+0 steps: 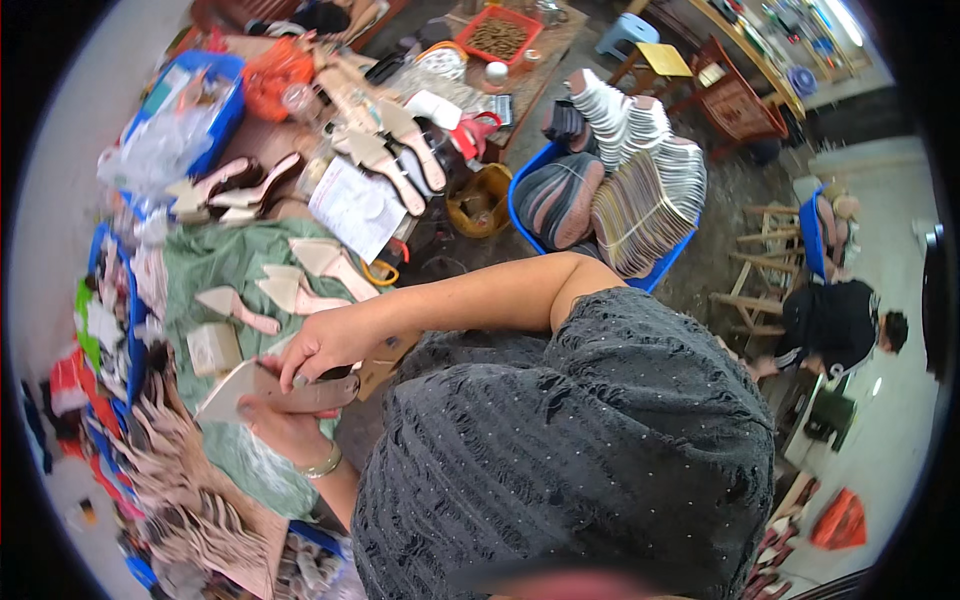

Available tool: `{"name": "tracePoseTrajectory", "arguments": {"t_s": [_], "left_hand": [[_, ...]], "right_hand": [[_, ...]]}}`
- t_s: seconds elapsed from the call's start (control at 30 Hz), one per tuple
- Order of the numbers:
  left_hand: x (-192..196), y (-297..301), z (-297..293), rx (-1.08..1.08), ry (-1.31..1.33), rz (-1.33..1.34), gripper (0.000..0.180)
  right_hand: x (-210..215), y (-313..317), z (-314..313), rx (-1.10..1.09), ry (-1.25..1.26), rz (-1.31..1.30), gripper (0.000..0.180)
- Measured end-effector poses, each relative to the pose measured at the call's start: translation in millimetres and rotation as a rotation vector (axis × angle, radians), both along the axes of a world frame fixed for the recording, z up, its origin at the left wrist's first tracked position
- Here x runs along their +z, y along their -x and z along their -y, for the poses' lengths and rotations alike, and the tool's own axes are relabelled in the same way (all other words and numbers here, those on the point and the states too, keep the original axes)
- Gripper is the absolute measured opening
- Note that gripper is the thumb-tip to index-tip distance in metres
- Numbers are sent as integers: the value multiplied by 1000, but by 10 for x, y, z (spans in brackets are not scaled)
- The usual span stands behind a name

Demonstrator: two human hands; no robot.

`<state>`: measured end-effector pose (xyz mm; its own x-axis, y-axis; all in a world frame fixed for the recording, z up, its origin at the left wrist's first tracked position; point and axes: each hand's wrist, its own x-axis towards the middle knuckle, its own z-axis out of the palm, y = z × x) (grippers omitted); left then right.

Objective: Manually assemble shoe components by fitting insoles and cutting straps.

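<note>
A pale, pointed shoe insole (305, 395) lies across my two hands above a green cloth (200, 260). My left hand (280, 430), with a bracelet at the wrist, grips it from below and along its near edge. From above, my right hand (325, 345) is closed on the far edge, fingers bent against the surface. A cream block (213, 349) sits on the cloth just beyond the insole's pointed end. Several similar insoles (300, 290) rest on the cloth past my right hand. What the fingertips under the insole do is hidden.
Stacked insoles (215, 520) cover a board at lower left. A blue bin (215, 110) and a paper sheet (360, 208) are farther back. Bundled soles fill a blue tub (655, 275) on the floor, right of a yellow bucket (480, 205). Another person (830, 320) sits far right.
</note>
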<state>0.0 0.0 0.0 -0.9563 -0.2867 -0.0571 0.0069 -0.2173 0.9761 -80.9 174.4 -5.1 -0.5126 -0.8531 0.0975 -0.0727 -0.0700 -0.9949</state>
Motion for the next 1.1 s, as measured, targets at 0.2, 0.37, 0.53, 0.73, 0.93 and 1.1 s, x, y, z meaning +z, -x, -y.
{"name": "tracePoseTrajectory", "arguments": {"t_s": [0.2,0.37,0.53,0.73,0.93,1.1], "left_hand": [[217,141,-410,-49,-232,-73,66],[164,246,-424,-141,-210,2,62],[103,-118,-236,-104,-374,-193,45],[528,-331,-151,143,-581,-342,33],[699,-961,-145,246,-591,-493,38],[752,-1391,-148,456,-589,-561,46]], "right_hand": [[294,16,-667,-360,305,278,16],[660,187,-729,-476,146,242,15],[695,108,-298,-354,139,407,25],[688,41,198,-13,235,243,25],[728,-235,599,290,215,281,16],[803,-584,879,455,245,271,17]]}}
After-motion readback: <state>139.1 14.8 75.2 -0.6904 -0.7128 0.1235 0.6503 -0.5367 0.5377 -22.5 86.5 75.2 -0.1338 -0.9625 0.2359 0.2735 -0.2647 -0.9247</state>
